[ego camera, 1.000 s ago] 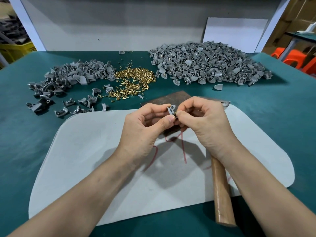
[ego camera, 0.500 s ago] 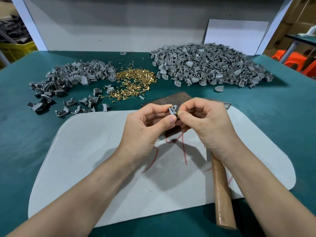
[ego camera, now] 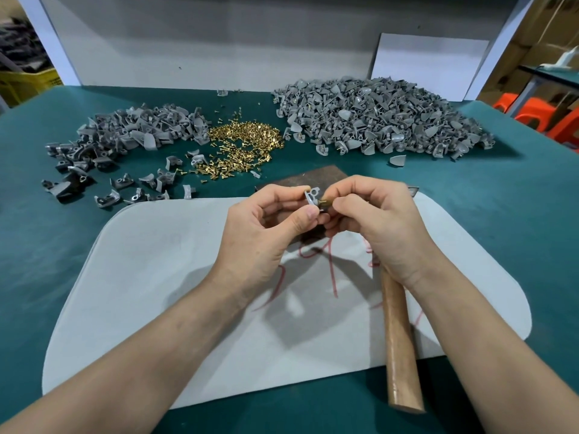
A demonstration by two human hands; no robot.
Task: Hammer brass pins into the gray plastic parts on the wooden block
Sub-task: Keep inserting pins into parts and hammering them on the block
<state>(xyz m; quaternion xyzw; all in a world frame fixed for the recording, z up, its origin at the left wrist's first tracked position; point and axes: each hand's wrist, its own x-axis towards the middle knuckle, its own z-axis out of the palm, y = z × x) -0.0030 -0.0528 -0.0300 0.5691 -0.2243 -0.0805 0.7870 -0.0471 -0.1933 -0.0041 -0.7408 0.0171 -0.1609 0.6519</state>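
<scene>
Left grip (ego camera: 266,233) pinching gray part (ego camera: 312,195), brass pin (ego camera: 326,202) now visible

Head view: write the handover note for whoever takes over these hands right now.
Left hand pinches a gray plastic part; right hand pinches a brass pin against it, in the air before the wooden block.
Hammer lies on the gray pad, in neither hand.
Loose pin pile sits between the left part pile and the right part pile; some pieces in the right one already carry pins.
Left to do: seat the pin, set the part on the block, hammer it in.
</scene>
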